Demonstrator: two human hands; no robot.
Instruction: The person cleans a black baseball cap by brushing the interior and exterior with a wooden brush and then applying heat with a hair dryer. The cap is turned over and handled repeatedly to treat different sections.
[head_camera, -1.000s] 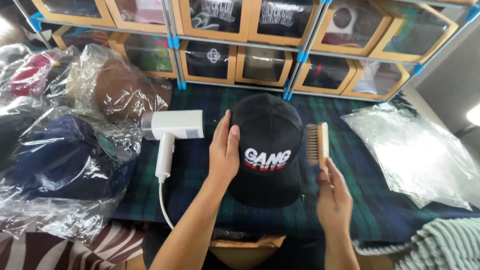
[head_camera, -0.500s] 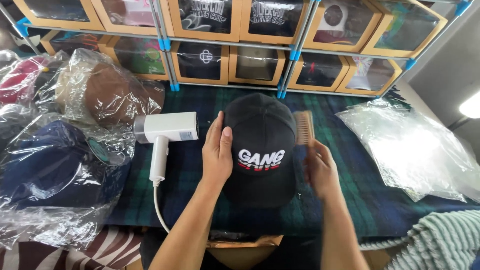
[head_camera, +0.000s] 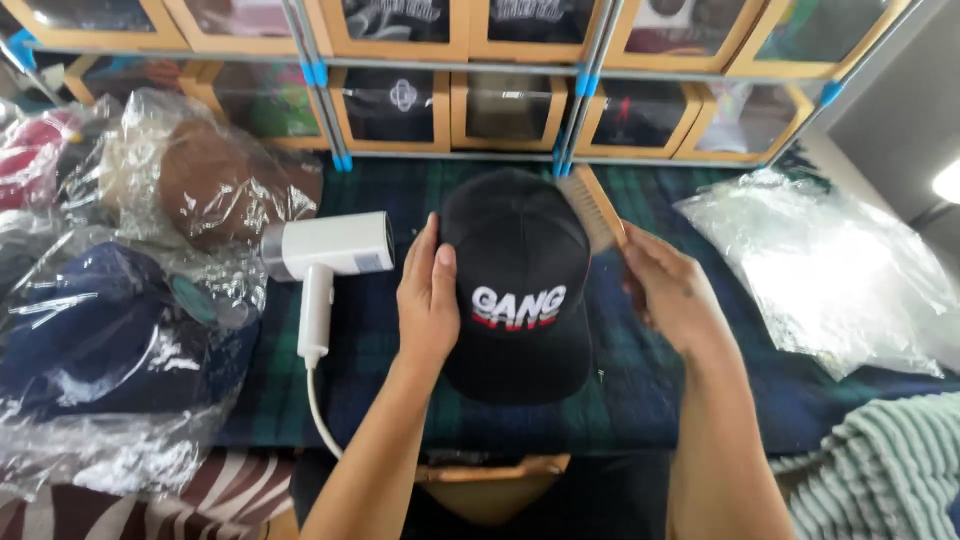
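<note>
Left hand (head_camera: 428, 300) lies flat, fingers together, steadying the cap's (head_camera: 520, 290) nine-o'clock side; right hand (head_camera: 668, 290) grips a wooden brush (head_camera: 592, 207) at its two o'clock. Centred on the plaid desk (head_camera: 640, 400), the cap looks light, its crown soft and brim stiff; best held by the sides.

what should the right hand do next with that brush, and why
Probably draw the wooden brush down along the right side of the black cap in a short stroke. The right hand holds the brush with its bristles against the cap's upper right edge, while the left hand lies flat on the cap's left side and steadies it on the plaid cloth.
</note>
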